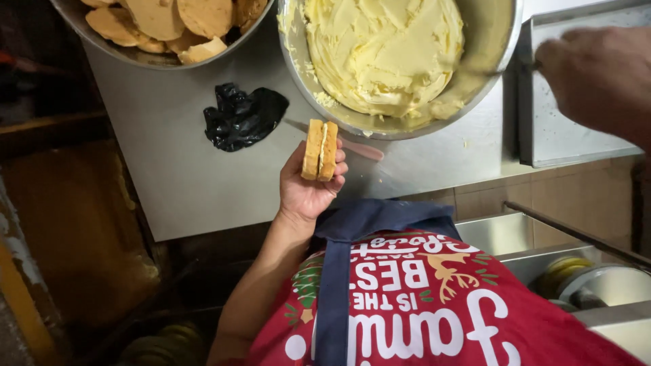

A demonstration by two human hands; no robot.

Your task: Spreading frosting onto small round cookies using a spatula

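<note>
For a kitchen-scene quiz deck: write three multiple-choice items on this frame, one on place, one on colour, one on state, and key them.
1. Where does the crumpled bag lie?
A. on the steel table, left of the cream bowl
B. inside the cream bowl
C. on the tray

2. What colour is the bag?
A. white
B. black
C. red

3. How is the biscuit sandwich?
A. lying on the table
B. held in the left hand
C. sunk in the cream

Key: 1 A, it rests on bare steel beside the bowl. 2 B, glossy black plastic. 3 B, fingers grip it, cream layer showing between two biscuits.
</note>
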